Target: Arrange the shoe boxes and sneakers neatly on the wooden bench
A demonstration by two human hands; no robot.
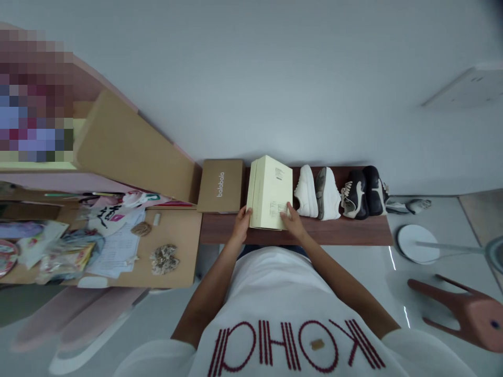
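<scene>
The left hand (242, 224) grips the left edge of a pale yellow shoebox (270, 191); the right hand (293, 220) grips its lower right corner. The shoebox sits at 12 o'clock on a dark wood table (346, 235). White sneakers (316, 192) stand just beside it at 1 o'clock, black sneakers (363, 192) beyond them. A brown balabala box (220, 186) touches it at 11 o'clock.
</scene>
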